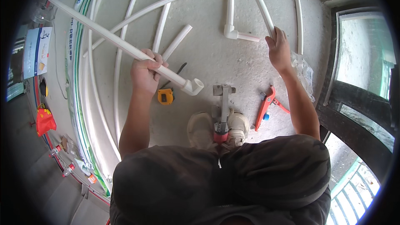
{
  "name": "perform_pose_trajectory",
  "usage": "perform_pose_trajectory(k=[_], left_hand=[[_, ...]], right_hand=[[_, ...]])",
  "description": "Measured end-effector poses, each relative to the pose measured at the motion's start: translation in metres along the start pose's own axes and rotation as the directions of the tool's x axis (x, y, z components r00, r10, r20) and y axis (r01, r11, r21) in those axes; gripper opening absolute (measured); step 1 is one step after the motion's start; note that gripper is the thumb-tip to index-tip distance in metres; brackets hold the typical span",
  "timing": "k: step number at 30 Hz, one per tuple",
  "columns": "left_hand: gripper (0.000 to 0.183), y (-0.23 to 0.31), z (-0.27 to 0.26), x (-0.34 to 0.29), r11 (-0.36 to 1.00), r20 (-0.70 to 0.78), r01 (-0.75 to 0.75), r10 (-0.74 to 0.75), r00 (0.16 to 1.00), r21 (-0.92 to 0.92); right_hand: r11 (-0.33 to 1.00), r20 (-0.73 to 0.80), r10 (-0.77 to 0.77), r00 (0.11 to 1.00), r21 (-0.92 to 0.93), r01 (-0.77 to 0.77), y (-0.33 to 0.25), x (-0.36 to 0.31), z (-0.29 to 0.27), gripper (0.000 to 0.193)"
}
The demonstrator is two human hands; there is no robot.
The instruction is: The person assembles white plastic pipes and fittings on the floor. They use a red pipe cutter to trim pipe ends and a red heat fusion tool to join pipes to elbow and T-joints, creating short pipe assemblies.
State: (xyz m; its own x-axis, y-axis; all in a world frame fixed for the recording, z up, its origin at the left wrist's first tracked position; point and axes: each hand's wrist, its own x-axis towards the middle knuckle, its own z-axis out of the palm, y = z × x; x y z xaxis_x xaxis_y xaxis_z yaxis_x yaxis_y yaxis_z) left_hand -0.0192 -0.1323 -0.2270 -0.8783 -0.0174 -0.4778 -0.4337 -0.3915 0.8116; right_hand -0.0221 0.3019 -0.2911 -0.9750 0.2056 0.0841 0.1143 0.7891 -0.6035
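Observation:
My left hand (146,71) is wrapped around a long white plastic pipe (96,30), which slants from the far left down toward the middle. At its near end sits a white elbow fitting (193,86), its open mouth turned up. Further right, my right hand (278,50) grips the near end of another white pipe (259,3) that runs off toward the far edge. Between my shoes stands a pipe-welding tool (223,107) with a metal heating head and a red part below. A yellow tape measure (165,96) lies below my left hand.
Orange-red pipe cutters (265,108) lie right of my shoes, beside a small blue piece (266,117). Several pipes cross the concrete floor, one with an elbow (230,31). Green-striped wrapped pipes (76,66) line the left. A dark-framed window (362,54) is at right, near a clear plastic bag (305,73).

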Motion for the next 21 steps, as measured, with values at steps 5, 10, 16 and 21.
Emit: perform_pose_trajectory(k=[5, 10, 16, 21], left_hand=[[0.017, 0.011, 0.005, 0.004, 0.999, 0.134, -0.041, 0.041, 0.990, -0.005], [0.017, 0.030, 0.047, 0.005, 0.999, 0.127, -0.048, 0.047, 0.991, 0.007], [0.021, 0.044, 0.080, -0.002, 0.998, 0.217, -0.021, 0.006, 0.976, 0.063], [0.029, 0.038, 0.079, 0.008, 0.996, 0.504, 0.078, -0.050, 0.862, -0.035]], right_hand=[[0.996, -0.011, 0.067, 0.998, -0.065, -0.067, 0.017, -0.008, 0.007, 0.046], [0.982, -0.028, 0.120, 0.992, -0.143, -0.123, 0.034, -0.001, 0.009, 0.046], [0.962, 0.016, 0.120, 0.993, -0.250, -0.113, 0.045, -0.013, 0.009, 0.045], [0.988, 0.179, 0.068, 0.982, 0.128, -0.091, -0.016, -0.035, -0.007, 0.049]])
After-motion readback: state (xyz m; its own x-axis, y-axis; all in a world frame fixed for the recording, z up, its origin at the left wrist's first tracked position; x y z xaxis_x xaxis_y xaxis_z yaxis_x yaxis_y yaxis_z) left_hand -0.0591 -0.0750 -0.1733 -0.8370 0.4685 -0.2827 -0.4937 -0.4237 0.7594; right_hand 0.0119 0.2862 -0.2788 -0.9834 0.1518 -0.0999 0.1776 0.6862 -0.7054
